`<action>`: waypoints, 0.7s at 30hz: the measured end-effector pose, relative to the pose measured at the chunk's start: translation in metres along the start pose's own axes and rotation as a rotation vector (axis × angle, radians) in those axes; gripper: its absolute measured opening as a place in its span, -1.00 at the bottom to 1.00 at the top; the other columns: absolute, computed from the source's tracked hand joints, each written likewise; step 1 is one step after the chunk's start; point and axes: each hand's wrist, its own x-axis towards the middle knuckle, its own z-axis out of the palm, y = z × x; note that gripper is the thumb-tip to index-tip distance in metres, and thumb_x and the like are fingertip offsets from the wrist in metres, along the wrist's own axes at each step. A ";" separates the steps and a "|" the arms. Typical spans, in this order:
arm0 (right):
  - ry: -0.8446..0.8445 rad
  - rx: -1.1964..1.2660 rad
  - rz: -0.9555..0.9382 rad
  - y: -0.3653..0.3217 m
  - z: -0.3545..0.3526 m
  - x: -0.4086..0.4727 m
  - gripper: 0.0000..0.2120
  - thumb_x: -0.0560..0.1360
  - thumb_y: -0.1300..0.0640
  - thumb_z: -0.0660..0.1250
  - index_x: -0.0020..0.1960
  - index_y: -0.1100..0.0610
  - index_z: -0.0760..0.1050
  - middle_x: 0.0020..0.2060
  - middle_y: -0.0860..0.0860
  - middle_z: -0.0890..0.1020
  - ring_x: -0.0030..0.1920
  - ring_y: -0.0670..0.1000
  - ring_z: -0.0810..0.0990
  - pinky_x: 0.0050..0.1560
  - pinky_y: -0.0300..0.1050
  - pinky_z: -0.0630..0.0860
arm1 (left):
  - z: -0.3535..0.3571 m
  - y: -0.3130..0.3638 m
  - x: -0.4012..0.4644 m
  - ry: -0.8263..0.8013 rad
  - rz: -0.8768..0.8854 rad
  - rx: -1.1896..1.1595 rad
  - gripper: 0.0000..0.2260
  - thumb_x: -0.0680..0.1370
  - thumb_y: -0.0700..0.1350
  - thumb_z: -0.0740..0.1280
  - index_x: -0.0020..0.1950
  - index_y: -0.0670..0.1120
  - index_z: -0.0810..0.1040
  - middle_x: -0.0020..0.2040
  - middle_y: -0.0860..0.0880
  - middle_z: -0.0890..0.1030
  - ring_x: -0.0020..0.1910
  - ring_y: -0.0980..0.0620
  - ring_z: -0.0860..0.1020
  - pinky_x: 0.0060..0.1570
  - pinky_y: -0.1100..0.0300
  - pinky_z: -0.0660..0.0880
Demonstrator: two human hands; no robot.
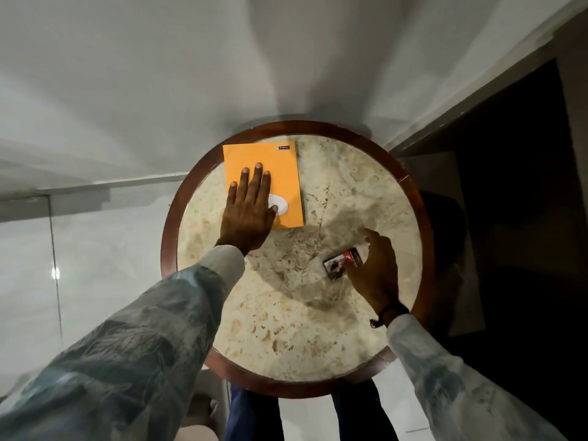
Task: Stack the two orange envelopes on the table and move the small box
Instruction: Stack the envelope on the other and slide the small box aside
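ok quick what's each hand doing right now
Left hand: open, flat on the orange envelope.
Right hand: fingers curled at the small box; grip cannot be told.

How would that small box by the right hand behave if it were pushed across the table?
The small box lies flat, so it would probably slide rather than tip or roll. The table top looks polished, so it may skid easily. It looks like light cardboard, likely crushable if squeezed.

Bare table (286,319) lies between the hands; envelope (273,173) under left hand (248,214), box (340,264) at right hand (375,268).
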 end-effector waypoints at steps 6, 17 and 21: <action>-0.109 -0.255 -0.051 0.006 0.011 -0.010 -0.26 0.38 0.36 0.44 0.47 -0.03 0.33 0.41 0.11 0.37 0.36 0.24 0.40 0.16 0.27 0.55 | -0.001 0.005 0.002 -0.027 -0.019 0.023 -0.38 0.71 0.05 0.11 0.67 -0.18 -0.03 0.70 -0.20 -0.05 0.68 -0.25 -0.08 0.65 -0.25 0.01; 0.123 -0.085 -0.011 -0.036 0.024 0.076 -0.56 0.34 -0.14 0.52 -0.01 0.18 0.55 -0.03 0.14 0.63 -0.02 0.18 0.59 -0.06 0.01 0.57 | 0.003 0.007 0.005 -0.049 -0.039 0.029 -0.38 0.72 0.06 0.08 0.67 -0.18 -0.09 0.69 -0.19 -0.12 0.68 -0.25 -0.14 0.66 -0.24 -0.03; 0.175 -0.093 -0.040 -0.065 0.031 0.108 -0.44 0.36 -0.20 0.49 0.11 0.23 0.53 0.05 0.16 0.63 0.06 0.19 0.60 0.04 0.04 0.57 | 0.005 0.005 0.007 -0.054 -0.036 0.044 -0.36 0.72 0.08 0.09 0.67 -0.17 -0.10 0.69 -0.19 -0.13 0.67 -0.26 -0.14 0.66 -0.24 -0.03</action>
